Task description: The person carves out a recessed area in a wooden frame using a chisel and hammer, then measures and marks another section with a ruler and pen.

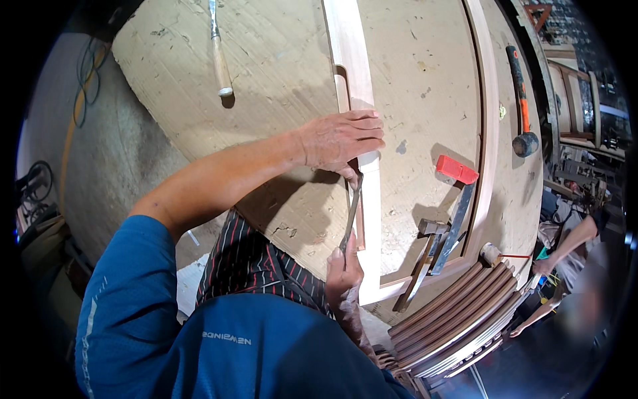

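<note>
Blue sleeve [126, 292], red-striped black apron [247, 263] – pale pinkish frame [362, 80], red clamp handle [456, 169]

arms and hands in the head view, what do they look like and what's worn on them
The left hand is bare, with no glove, ring or watch showing. Its forearm is bare too, and a blue short sleeve with a thin pale stripe covers the upper arm. The right hand is also bare and ungloved; only a short stretch of its bare forearm shows, so its sleeve cannot be made out.

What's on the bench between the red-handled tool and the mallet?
Only the curved wood rail crosses between the red-handled tool and the mallet; head view.
</note>
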The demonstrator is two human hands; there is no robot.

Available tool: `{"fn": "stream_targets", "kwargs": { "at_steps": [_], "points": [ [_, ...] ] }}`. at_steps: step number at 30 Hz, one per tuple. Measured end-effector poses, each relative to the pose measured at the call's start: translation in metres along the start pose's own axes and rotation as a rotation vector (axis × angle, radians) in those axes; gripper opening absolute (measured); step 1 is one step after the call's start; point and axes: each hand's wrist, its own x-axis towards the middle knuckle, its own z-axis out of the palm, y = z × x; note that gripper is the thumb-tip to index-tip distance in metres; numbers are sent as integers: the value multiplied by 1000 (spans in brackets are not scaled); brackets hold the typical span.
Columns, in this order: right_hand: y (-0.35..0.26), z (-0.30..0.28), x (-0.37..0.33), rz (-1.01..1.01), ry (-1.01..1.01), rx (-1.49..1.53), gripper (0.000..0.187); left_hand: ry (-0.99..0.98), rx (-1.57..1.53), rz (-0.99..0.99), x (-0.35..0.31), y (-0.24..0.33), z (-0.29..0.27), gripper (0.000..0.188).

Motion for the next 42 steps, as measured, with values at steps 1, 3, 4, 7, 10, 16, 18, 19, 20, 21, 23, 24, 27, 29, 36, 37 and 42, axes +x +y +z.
{"fn": "stream_targets", "kwargs": {
  "at_steps": [1,3,4,7,10,16,18,19,20,21,23,24,27,29,36,37,42],
  "points": [
    [4,2,-2,2,-1,-9,51,1,3,6,2,0,0,87],
    [8,4,-3,24,-16,-20,51,1,-6,8,2,-1,2,87],
    [7,5,-3,42,-28,-21,51,1,-11,6,1,-1,3,87],
    [-5,6,-3,145,-68,17,50,-9,-22,-10,0,1,3,87],
    [-5,8,-1,103,-31,22,51,-20,-31,-13,2,2,2,86],
    [1,11,0,21,39,68,50,-3,-30,13,3,2,0,86],
    [4,13,0,21,50,96,49,4,-27,20,3,2,0,84],
    [4,11,1,29,31,88,49,7,-26,21,2,2,0,84],
    [3,8,2,37,12,79,49,9,-26,19,2,2,0,83],
    [3,5,3,45,-7,71,49,11,-26,16,1,2,1,83],
    [9,2,4,68,-28,100,49,12,-30,15,2,2,2,82],
    [9,2,5,79,-38,115,49,11,-33,17,2,2,2,82],
    [1,-3,9,92,-42,95,50,13,-40,21,4,2,1,82],
    [8,-2,8,72,-44,101,49,15,-41,23,4,2,0,81],
    [2,-5,10,99,-67,109,50,-2,-41,8,4,2,3,80],
    [3,-4,10,104,-71,118,50,1,-42,7,4,3,4,80],
    [12,4,9,143,-56,204,53,-1,-38,26,4,2,3,79]
  ]
}}
